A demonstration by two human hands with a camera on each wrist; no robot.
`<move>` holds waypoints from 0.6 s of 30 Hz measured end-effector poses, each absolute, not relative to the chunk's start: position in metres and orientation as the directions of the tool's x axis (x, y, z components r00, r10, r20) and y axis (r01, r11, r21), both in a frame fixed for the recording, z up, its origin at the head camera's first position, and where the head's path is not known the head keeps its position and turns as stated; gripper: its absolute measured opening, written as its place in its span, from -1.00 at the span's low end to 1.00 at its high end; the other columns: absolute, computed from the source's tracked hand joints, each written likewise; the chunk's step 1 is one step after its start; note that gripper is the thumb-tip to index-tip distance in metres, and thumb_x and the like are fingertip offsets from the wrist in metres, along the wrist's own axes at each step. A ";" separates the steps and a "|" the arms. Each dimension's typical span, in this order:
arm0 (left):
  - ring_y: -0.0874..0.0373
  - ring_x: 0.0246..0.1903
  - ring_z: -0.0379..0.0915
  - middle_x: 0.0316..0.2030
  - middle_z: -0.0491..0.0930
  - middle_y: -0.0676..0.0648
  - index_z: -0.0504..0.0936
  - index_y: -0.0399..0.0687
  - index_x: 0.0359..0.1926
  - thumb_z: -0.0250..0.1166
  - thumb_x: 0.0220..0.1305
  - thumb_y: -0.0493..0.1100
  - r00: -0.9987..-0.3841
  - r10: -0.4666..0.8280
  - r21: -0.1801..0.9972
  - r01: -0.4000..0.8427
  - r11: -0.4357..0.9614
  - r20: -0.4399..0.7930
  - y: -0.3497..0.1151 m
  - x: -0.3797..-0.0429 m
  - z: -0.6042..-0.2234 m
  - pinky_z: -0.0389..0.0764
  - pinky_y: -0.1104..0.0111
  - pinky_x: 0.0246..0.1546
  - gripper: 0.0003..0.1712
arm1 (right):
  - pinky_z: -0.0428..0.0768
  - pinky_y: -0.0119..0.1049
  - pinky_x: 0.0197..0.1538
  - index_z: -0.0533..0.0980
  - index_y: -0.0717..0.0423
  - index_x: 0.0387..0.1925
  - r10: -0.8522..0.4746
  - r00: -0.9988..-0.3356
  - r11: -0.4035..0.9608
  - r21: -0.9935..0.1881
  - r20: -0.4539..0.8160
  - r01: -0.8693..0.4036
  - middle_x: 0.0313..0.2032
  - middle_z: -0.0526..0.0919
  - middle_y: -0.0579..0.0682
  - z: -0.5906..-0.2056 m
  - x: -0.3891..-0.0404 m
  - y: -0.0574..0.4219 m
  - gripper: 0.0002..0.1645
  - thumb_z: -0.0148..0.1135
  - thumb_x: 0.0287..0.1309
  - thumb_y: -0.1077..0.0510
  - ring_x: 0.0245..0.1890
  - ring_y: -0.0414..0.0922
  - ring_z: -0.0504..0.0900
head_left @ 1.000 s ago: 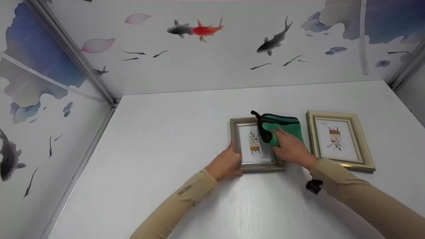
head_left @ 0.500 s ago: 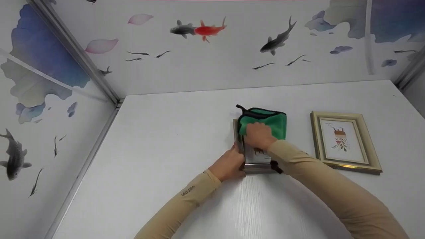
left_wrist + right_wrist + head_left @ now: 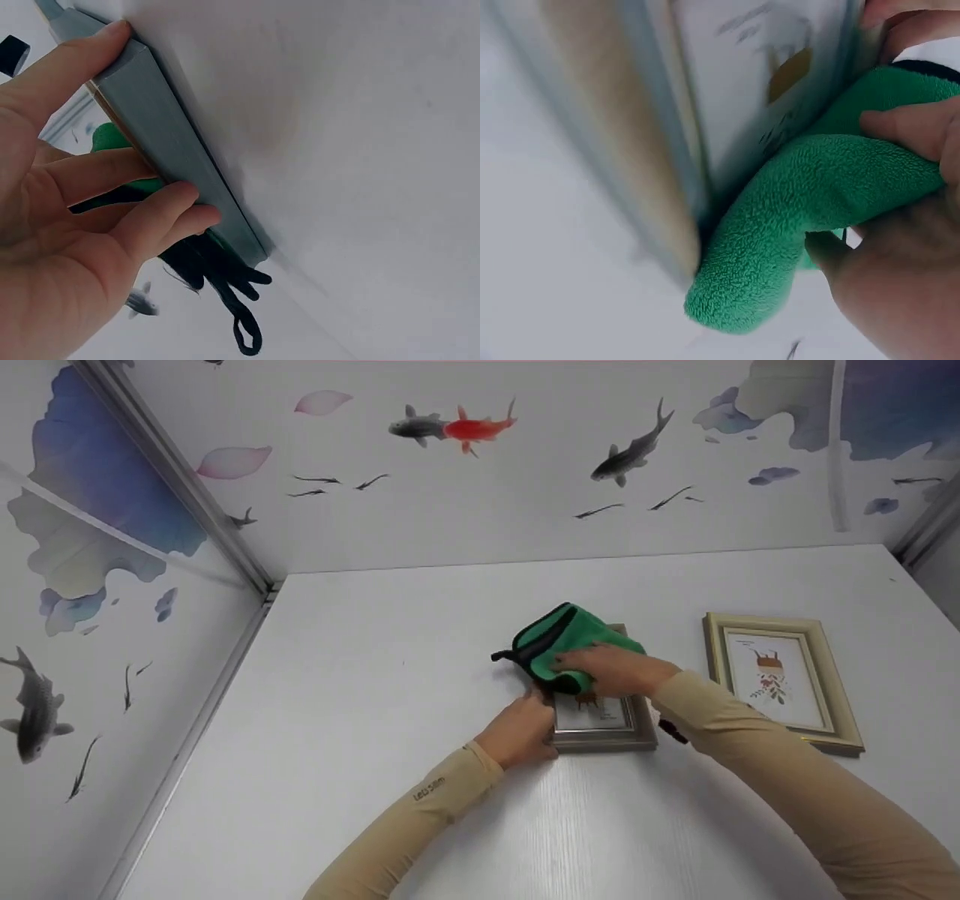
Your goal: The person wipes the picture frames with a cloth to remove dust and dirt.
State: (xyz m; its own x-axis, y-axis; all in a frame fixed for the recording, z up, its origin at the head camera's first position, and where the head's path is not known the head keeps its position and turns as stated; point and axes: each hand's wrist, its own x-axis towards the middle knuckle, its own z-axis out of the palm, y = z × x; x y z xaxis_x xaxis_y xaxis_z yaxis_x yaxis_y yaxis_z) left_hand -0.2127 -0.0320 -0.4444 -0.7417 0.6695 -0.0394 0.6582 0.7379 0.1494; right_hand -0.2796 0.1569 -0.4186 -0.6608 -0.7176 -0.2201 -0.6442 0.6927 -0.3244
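A silvery-brown picture frame (image 3: 643, 726) lies on the white surface, its upper part covered by a green cloth (image 3: 581, 631) with black edging and a black loop. My left hand (image 3: 517, 731) holds the frame at its lower left; in the left wrist view the thumb is at one corner and fingertips touch the grey side. My right hand (image 3: 619, 669) grips the cloth and presses it on the frame. From the right wrist, the folded cloth (image 3: 780, 210) is seen against the frame's inner edge, bunched by thumb and fingers.
To the right lies a second picture frame (image 3: 838, 682), gold-coloured, partly behind the right sleeve (image 3: 750, 742). A panel (image 3: 540, 525) printed with fish rises behind the white surface, and another stands at the left.
My right hand first carried the cloth left across the frame, then turned it so its loop points left. My left hand kept its hold on the frame.
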 end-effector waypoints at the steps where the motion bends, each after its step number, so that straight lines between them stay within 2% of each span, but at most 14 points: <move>1: 0.03 -0.15 0.51 0.02 0.46 -0.38 0.55 -0.20 -0.61 0.54 -0.03 -0.10 -0.744 0.667 0.146 0.656 0.740 -0.041 -0.031 -0.213 -0.444 0.57 0.33 -0.14 -0.64 | 0.10 0.14 0.34 0.36 0.17 0.31 -0.722 -0.655 0.690 -0.285 -0.222 -0.665 0.33 0.32 0.18 -0.418 -0.279 0.161 -0.37 0.19 0.20 0.39 0.33 0.15 0.25; 4: -0.09 -0.03 0.52 0.01 0.47 -0.47 0.54 -0.19 -0.64 0.53 -0.03 -0.10 -0.748 0.662 0.126 0.652 0.747 -0.048 -0.029 -0.213 -0.445 0.58 0.32 -0.11 -0.64 | 0.07 0.19 0.34 0.42 0.15 0.27 -0.698 -0.675 0.714 -0.172 -0.238 -0.678 0.31 0.36 0.16 -0.415 -0.277 0.172 -0.39 0.24 0.16 0.39 0.32 0.14 0.27; 7: -0.20 0.05 0.48 -0.21 0.61 -0.38 0.54 -0.19 -0.65 0.53 -0.02 -0.09 -0.748 0.662 0.108 0.655 0.748 -0.044 -0.027 -0.214 -0.445 0.58 0.31 -0.08 -0.63 | 0.20 0.20 0.28 0.49 0.17 0.19 -0.647 -0.735 0.756 -0.042 -0.201 -0.654 0.24 0.44 0.18 -0.414 -0.271 0.179 -0.46 0.26 0.13 0.39 0.25 0.16 0.37; 9: -0.25 0.06 0.46 -0.30 0.64 -0.32 0.56 -0.20 -0.64 0.54 -0.02 -0.08 -0.749 0.662 0.105 0.656 0.747 -0.030 -0.026 -0.214 -0.444 0.58 0.28 -0.07 -0.63 | 0.33 0.17 0.21 0.55 0.23 0.04 -0.601 -0.784 0.787 0.060 -0.156 -0.615 0.09 0.56 0.21 -0.413 -0.263 0.180 -0.59 0.30 0.10 0.36 0.12 0.17 0.49; 13: -0.30 0.08 0.43 -0.24 0.65 -0.35 0.64 -0.23 -0.56 0.56 -0.05 -0.07 -0.746 0.666 0.094 0.662 0.743 -0.006 -0.026 -0.212 -0.443 0.59 0.28 -0.08 -0.67 | 0.51 0.09 0.01 0.56 0.32 -0.35 -0.514 -0.850 0.825 0.203 -0.114 -0.527 -0.34 0.62 0.23 -0.414 -0.246 0.170 -0.87 0.30 0.11 0.28 -0.21 0.16 0.61; 15: -0.31 0.08 0.43 -0.22 0.65 -0.34 0.68 -0.25 -0.52 0.57 -0.06 -0.08 -0.748 0.663 0.100 0.660 0.744 0.004 -0.027 -0.211 -0.443 0.60 0.27 -0.10 -0.68 | 0.56 0.04 -0.10 0.52 0.34 -0.49 -0.484 -0.866 0.833 0.237 -0.126 -0.500 -0.47 0.57 0.21 -0.416 -0.241 0.163 -0.81 0.28 0.13 0.26 -0.32 0.15 0.60; 18: -0.29 0.11 0.41 -0.11 0.60 -0.41 0.69 -0.25 -0.51 0.56 -0.06 -0.06 -0.751 0.661 0.082 0.659 0.748 0.007 -0.027 -0.209 -0.445 0.60 0.29 -0.10 -0.67 | 0.60 0.03 -0.19 0.50 0.34 -0.56 -0.451 -0.881 0.848 0.240 -0.143 -0.472 -0.52 0.55 0.21 -0.420 -0.237 0.155 -0.75 0.26 0.16 0.26 -0.38 0.15 0.58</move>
